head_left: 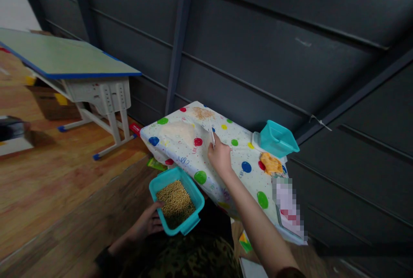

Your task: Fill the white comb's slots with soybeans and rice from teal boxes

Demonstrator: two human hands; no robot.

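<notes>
- And here's the left hand [150,222], grasping a turquoise plastic tub [198,196] by its near-left side, thumb hooked over the rim, fingers spread against the outer wall.
- Inside that tub, soybeans [176,196] cover the bottom; the mouth faces up, and the tub's long axis runs slantwise, from far left to near right, in front of the body.
- Whether the tub touches the table edge just beyond it, I can't tell.
- Over to the right hand [220,154]: fingers closed round a slim white utensil [211,134], its exact kind too small to make out.
- Its long axis runs away from the body, leaning slightly left, the free end pointing over the far part of the balloon-print tablecloth [238,157].
- Straight beyond the right hand, near that free end, lies a scatter of tan grains [203,113]; beyond it and to its left, a pale heap [178,133].
- Out to the right hand's right, a crumpled orange cloth [272,164], and just past it a second turquoise tub [277,138].
- Far beyond the left hand, a green-topped desk [71,56].
</notes>
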